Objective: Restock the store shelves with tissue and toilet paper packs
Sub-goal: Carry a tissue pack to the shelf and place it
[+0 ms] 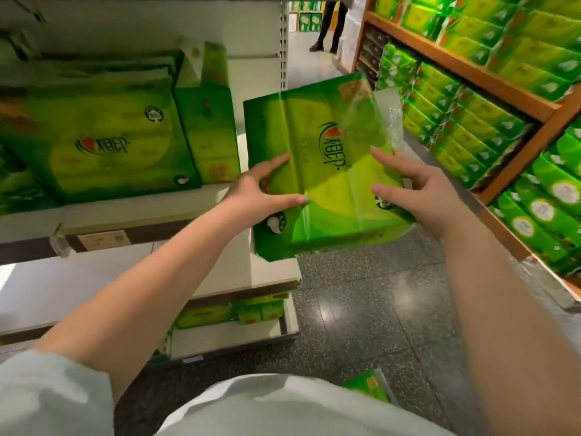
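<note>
Green tissue pack btwn L hand & R hand — mid-aisle.

The person standing at the aisle's far end is cut off above the legs. The small green pack on the floor is half hidden behind my pale shirt, print too blurry to read.
</note>
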